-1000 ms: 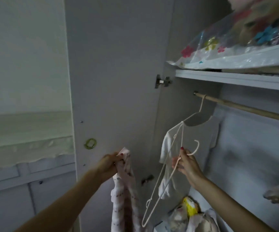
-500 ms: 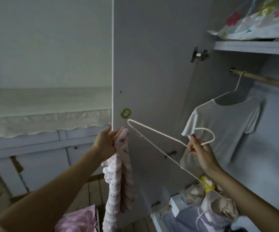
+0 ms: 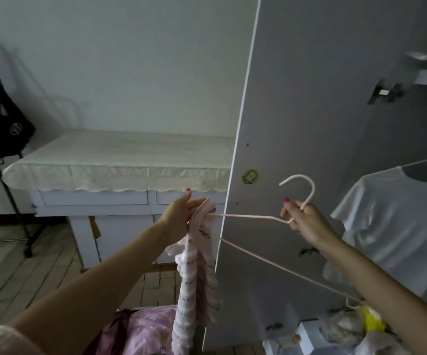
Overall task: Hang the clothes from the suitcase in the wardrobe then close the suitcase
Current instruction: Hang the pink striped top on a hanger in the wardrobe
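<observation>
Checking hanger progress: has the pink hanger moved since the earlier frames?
Yes. The pink hanger swung leftward across the wardrobe door, away from the hung white shirt.

The left hand (image 3: 179,216) gripped the top of a pink striped knit garment (image 3: 198,267), which hung down in front of the open grey wardrobe door (image 3: 309,111). The right hand (image 3: 303,219) held a thin pale pink wire hanger (image 3: 258,260) by its neck, one arm of it reaching into the garment's top. A white T-shirt (image 3: 397,226) hung at the right. Behind stood a white cloth-covered table (image 3: 120,162).
</observation>
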